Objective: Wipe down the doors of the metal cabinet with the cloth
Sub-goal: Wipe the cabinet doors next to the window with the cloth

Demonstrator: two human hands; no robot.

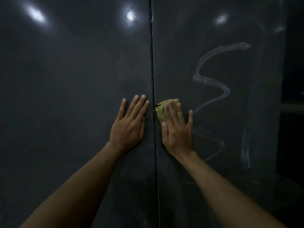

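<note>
Two tall, dark grey, glossy metal cabinet doors fill the view, split by a thin vertical seam [153,79]. The left door [74,79] carries bright, blurred light reflections near its top; the right door [238,112] shows pale, looping smear trails and a streaked vertical band near its right edge. The left hand [130,124] lies flat and spread on the left door, just beside the seam, holding nothing. The right hand [176,127], fingers straight, presses a small folded yellow-green cloth [160,112] against the right door beside the seam. The room is dim, and beyond the right door it is too dark to make out.
</note>
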